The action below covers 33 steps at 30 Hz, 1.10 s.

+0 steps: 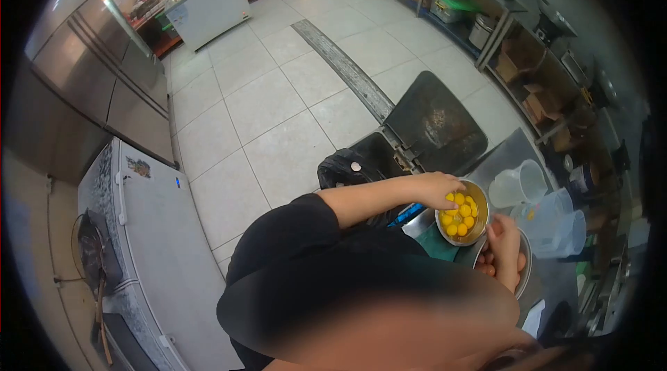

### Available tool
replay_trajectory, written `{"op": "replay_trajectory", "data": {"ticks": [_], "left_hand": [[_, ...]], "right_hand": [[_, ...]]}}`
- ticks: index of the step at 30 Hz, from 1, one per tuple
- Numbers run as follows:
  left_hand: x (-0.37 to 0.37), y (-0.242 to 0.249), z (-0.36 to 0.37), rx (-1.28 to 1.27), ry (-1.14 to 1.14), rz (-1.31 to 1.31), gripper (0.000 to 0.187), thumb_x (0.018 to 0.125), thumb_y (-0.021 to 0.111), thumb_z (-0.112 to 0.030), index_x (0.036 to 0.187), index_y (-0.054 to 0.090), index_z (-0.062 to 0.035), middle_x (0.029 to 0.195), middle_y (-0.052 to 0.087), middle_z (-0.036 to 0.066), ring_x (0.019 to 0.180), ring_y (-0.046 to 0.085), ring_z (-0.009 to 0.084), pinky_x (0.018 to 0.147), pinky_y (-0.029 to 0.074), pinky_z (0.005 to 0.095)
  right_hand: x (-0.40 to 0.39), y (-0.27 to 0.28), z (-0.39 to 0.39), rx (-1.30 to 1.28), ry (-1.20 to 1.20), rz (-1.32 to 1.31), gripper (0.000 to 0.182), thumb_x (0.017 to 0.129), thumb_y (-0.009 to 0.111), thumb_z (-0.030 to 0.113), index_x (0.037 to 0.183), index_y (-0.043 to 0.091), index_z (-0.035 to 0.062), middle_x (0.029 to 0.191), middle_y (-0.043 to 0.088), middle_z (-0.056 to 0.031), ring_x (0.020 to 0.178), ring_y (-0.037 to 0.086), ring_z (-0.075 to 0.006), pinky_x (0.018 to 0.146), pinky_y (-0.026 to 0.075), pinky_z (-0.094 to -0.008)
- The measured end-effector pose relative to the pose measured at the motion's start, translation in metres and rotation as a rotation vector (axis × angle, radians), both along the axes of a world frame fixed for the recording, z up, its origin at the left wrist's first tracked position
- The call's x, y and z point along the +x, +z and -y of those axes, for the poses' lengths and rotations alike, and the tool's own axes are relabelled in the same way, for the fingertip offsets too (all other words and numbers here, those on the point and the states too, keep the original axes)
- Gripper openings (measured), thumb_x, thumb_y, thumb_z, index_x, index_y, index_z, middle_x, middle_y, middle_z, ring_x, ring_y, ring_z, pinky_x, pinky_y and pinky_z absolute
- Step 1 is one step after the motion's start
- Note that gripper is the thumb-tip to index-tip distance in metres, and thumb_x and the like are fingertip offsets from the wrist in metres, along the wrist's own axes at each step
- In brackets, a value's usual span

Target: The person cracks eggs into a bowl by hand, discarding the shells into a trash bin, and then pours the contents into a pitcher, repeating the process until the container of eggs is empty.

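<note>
A metal bowl (479,231) holding several yellow egg yolks (460,210) stands on the counter. My left hand (438,190) reaches over its left rim, thumb and fingers apart, with yolk showing between them. A second metal bowl (527,270), with several brown eggs (488,265) in it, sits closer to me on the right. Over that bowl is my right hand (506,246), its fingers curled near the rim of the yolk bowl. Whether those fingers hold an egg or a rim is hidden.
Clear plastic containers (531,180) stand on the metal counter right of the bowls. Beyond my left arm, a bin with a raised dark lid (438,124) has a black bag (340,169) with a piece of shell (356,167) on it. A white chest freezer (167,253) is at left.
</note>
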State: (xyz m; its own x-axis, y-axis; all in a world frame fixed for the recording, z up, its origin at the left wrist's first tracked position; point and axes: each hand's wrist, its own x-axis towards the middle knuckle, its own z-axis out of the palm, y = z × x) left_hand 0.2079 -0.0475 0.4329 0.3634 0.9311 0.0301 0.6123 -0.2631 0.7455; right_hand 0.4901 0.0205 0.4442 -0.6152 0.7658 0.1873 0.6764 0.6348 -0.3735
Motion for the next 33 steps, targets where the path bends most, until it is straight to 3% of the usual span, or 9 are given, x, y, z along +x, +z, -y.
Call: {"op": "replay_trajectory", "data": {"ticks": [2,4,5,7,10,17,19,24,33], "left_hand": [[0.016,0.001,-0.015,0.126,-0.086,0.001,0.053,0.078,0.061,-0.032,0.12,0.048,-0.003,0.113,0.053,0.02,0.107,0.05,0.0329,0.091,0.04,0.0401],[0.026,0.034,-0.02,0.036,-0.13,0.014,0.052,0.077,0.062,-0.032,0.119,0.049,-0.0049,0.109,0.056,0.019,0.105,0.051,0.0332,0.089,0.041,0.0401],[0.033,0.024,-0.028,0.183,-0.13,0.069,0.053,0.077,0.063,-0.031,0.12,0.048,-0.0057,0.107,0.057,0.019,0.099,0.055,0.0336,0.086,0.043,0.0408],[0.044,0.022,-0.039,0.254,-0.196,0.191,0.053,0.078,0.061,-0.031,0.121,0.045,-0.0033,0.101,0.058,0.019,0.09,0.059,0.0315,0.08,0.046,0.0379],[0.047,0.028,-0.038,0.136,-0.267,0.211,0.05,0.08,0.06,-0.03,0.117,0.045,-0.0009,0.097,0.059,0.02,0.088,0.06,0.0305,0.076,0.046,0.0363],[0.057,0.009,-0.044,0.131,-0.171,0.155,0.038,0.083,0.051,-0.022,0.11,0.046,0.0041,0.09,0.06,0.024,0.086,0.059,0.0363,0.075,0.045,0.0393],[0.059,0.011,-0.043,0.111,-0.134,0.126,0.036,0.083,0.049,-0.021,0.109,0.047,0.0044,0.088,0.06,0.025,0.085,0.059,0.038,0.075,0.045,0.0403],[0.068,0.01,-0.042,-0.02,-0.026,-0.117,0.036,0.081,0.044,-0.024,0.094,0.051,0.0085,0.082,0.059,0.029,0.081,0.058,0.0415,0.075,0.045,0.0466],[0.071,0.005,-0.042,-0.07,-0.019,-0.174,0.031,0.082,0.041,-0.021,0.1,0.049,0.0031,0.085,0.058,0.029,0.085,0.057,0.0415,0.076,0.045,0.0461]], "right_hand": [[0.001,-0.012,-0.016,-0.266,-0.093,-0.24,0.032,0.073,0.063,0.011,0.103,0.059,0.0023,0.092,0.063,-0.0112,0.086,0.06,-0.0243,0.078,0.047,-0.0338],[-0.026,0.025,-0.004,-0.979,-0.217,-0.63,0.029,0.085,0.055,0.019,0.112,0.055,0.008,0.091,0.061,-0.0006,0.073,0.056,-0.0084,0.055,0.043,-0.02],[-0.049,0.042,0.009,-1.07,-0.378,-0.816,0.028,0.089,0.051,0.025,0.113,0.054,0.0101,0.088,0.06,0.0016,0.064,0.051,-0.0028,0.045,0.035,-0.0147],[-0.041,0.019,-0.01,-1.355,-0.219,-0.87,0.031,0.093,0.043,0.032,0.107,0.052,0.0063,0.088,0.06,-0.0075,0.044,0.048,-0.008,0.031,0.03,-0.0143],[-0.049,0.031,0.001,-1.501,-0.045,-0.831,0.033,0.091,0.047,0.035,0.1,0.053,0.0036,0.073,0.057,-0.0052,0.04,0.044,-0.007,0.03,0.028,-0.0153],[-0.043,0.023,0.001,-1.43,-0.146,-0.882,0.034,0.088,0.053,0.032,0.105,0.048,0.004,0.084,0.059,-0.0092,0.047,0.053,-0.0111,0.035,0.038,-0.0167],[-0.044,0.024,0.004,-1.07,-0.277,-0.731,0.035,0.084,0.061,0.024,0.108,0.045,0.0039,0.089,0.059,-0.0109,0.06,0.06,-0.014,0.047,0.05,-0.0213],[-0.045,0.011,0.005,-1.014,-0.267,-0.709,0.033,0.08,0.064,0.015,0.106,0.049,0.0013,0.089,0.059,-0.0111,0.072,0.062,-0.0146,0.055,0.051,-0.0227],[-0.037,-0.009,-0.001,-0.932,-0.284,-0.647,0.029,0.073,0.062,0.005,0.101,0.055,-0.0002,0.085,0.062,-0.0106,0.073,0.061,-0.0147,0.06,0.05,-0.0252]]}}
